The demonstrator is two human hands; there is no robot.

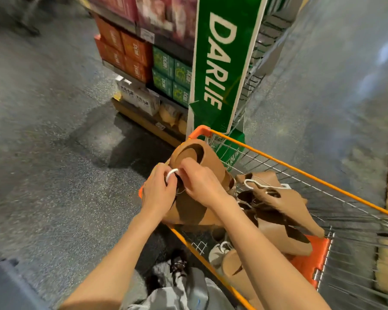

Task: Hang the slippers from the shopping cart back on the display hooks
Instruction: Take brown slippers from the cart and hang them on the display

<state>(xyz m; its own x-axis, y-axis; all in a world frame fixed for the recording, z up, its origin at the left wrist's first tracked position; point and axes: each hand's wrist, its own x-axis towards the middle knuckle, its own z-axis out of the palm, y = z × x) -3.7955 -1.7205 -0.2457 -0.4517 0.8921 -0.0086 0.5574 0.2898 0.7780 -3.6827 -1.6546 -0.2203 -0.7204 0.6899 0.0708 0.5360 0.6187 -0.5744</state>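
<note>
Your hands hold a tan slipper pair [195, 175] above the near left corner of the cart [300, 166]. Your left hand [158, 191] pinches its thin white plastic hook [171, 173]; your right hand [202, 186] pinches at the same spot, fingers curled. The slippers look smooth, thick and rounded, with an oval opening on top. More tan slippers [276, 211] lie heaped in the wire basket with its orange rim. A green DARLIE sign [220, 63] stands just beyond, beside stacked orange and green boxes [152, 61]. The floor [43, 130] is speckled grey.
</note>
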